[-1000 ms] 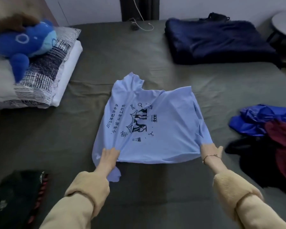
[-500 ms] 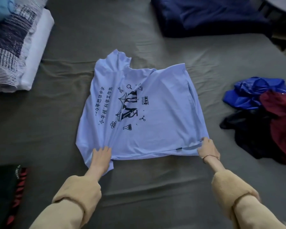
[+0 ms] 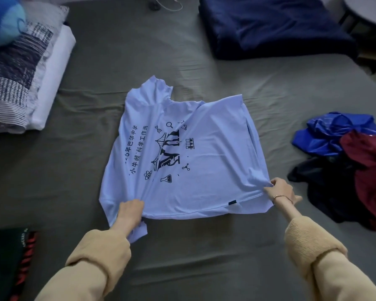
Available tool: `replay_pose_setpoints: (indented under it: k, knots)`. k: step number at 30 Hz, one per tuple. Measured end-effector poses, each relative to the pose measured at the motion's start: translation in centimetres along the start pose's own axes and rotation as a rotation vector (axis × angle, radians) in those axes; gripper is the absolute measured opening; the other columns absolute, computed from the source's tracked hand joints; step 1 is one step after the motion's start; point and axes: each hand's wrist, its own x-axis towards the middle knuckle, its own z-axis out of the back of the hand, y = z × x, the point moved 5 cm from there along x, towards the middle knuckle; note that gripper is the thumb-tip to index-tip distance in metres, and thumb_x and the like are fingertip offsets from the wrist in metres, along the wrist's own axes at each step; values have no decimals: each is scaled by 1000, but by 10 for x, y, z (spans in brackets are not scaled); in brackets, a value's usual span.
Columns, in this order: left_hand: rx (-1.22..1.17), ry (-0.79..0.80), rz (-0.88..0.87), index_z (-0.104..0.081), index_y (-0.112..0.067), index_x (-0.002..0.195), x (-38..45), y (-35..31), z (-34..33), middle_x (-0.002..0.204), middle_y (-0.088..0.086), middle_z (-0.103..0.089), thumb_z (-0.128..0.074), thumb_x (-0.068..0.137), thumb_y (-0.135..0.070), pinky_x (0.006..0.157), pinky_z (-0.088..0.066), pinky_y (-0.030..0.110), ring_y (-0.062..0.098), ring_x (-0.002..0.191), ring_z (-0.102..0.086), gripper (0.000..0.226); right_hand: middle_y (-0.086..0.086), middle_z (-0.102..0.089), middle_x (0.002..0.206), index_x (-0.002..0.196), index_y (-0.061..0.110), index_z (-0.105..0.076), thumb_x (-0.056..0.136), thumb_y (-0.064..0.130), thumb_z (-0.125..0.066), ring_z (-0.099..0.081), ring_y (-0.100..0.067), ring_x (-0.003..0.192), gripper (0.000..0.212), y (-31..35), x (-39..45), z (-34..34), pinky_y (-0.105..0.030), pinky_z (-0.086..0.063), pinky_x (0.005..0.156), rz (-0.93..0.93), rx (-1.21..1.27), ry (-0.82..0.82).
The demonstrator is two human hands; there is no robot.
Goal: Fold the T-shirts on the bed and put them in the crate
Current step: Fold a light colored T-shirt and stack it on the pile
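Note:
A light blue T-shirt point(image 3: 208, 161) with a black print lies partly folded in the middle of the grey bed point(image 3: 139, 61). My left hand point(image 3: 129, 212) grips its near left edge, fingers tucked under the cloth. My right hand point(image 3: 280, 190) pinches the near right corner. A pile of loose shirts, blue point(image 3: 334, 131), dark red point(image 3: 369, 161) and black point(image 3: 326, 192), lies at the right. No crate is in view.
Folded striped bedding point(image 3: 20, 83) with a blue plush toy point(image 3: 2, 20) sits at the far left. A dark navy blanket point(image 3: 269, 27) lies at the back right. A dark garment with red stripes point(image 3: 9, 261) is at the near left corner.
Both hands have kept hold of the shirt's near edge and the shirt has settled flatter on the bed. The view has tilted further down.

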Motion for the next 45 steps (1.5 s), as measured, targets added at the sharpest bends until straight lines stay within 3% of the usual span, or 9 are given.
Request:
replay_pose_setpoints:
  k: [6, 11, 14, 19, 23, 31, 34, 37, 45]
  knots:
    - [-66, -105, 133, -56, -12, 116, 1, 40, 79, 124, 7, -53, -45, 91, -8, 88, -46, 32, 24, 116, -56, 27, -17, -59, 86, 108, 1, -53, 78, 4, -73, -57, -21, 59, 35, 44, 24, 68, -26, -49, 39, 0, 563, 149]
    - [-297, -435, 296, -55, -6, 115, -8, 100, 223, 125, 15, -49, -41, 94, -10, 90, -44, 36, 32, 116, -53, 25, -18, -61, 86, 88, 6, -60, 82, -1, -66, -61, -13, 59, 11, 135, 53, 174, -19, -54, 47, 263, 891, 93]
    - [-404, -744, 352, -57, 0, 114, -27, 141, 330, 122, 22, -48, -45, 92, -6, 88, -45, 43, 40, 110, -54, 26, -5, -55, 72, 72, 14, -54, 85, -5, -60, -57, -6, 56, 25, 201, 41, 265, -8, -46, 46, 489, 1032, -56]
    - [-575, -1352, 376, -57, 8, 101, -104, 198, 487, 119, 30, -44, -44, 85, 5, 77, -42, 53, 49, 95, -53, 21, 1, -55, 71, 73, 20, -52, 87, -5, -57, -55, -8, 66, 29, 268, 2, 406, -19, -51, 63, 748, 1349, -281]
    - [-502, -1569, 366, -52, 6, 103, -160, 209, 536, 119, 27, -42, -42, 84, 5, 75, -37, 50, 45, 92, -50, 22, -1, -55, 71, 73, 18, -51, 87, -9, -50, -56, -3, 63, 31, 268, -39, 460, -16, -49, 63, 882, 1497, -367]
    - [-305, -1457, 324, -58, 8, 91, -142, 172, 422, 107, 29, -53, -55, 85, 3, 58, -43, 48, 45, 79, -58, 8, 5, -56, 68, 70, 21, -50, 85, -8, -48, -55, 0, 60, 32, 198, -41, 373, -16, -49, 61, 700, 1313, -365]
    - [-248, -1262, 270, -60, 3, 76, -116, 149, 349, 90, 25, -59, -71, 64, 11, 50, -48, 40, 40, 64, -62, 17, 4, -60, 67, 74, 17, -55, 84, -4, -53, -57, -8, 69, 23, 168, -35, 310, -9, -40, 58, 586, 1052, -374]
    - [-237, -1082, 217, -61, 0, 67, -86, 124, 267, 75, 19, -57, -75, 47, 18, 47, -47, 36, 36, 55, -61, 30, -13, -64, 85, 92, 3, -64, 83, -2, -55, -59, -24, 84, 14, 136, -28, 243, -26, -42, 72, 446, 738, -349]
    - [-68, -607, 76, -63, -11, 67, -59, 52, 95, 72, 7, -58, -78, 54, 9, 59, -51, 31, 27, 58, -63, 28, -27, -63, 110, 95, 2, -72, 85, -3, -54, -58, -39, 106, 21, 40, -33, 97, -39, -47, 88, 246, 190, -128]
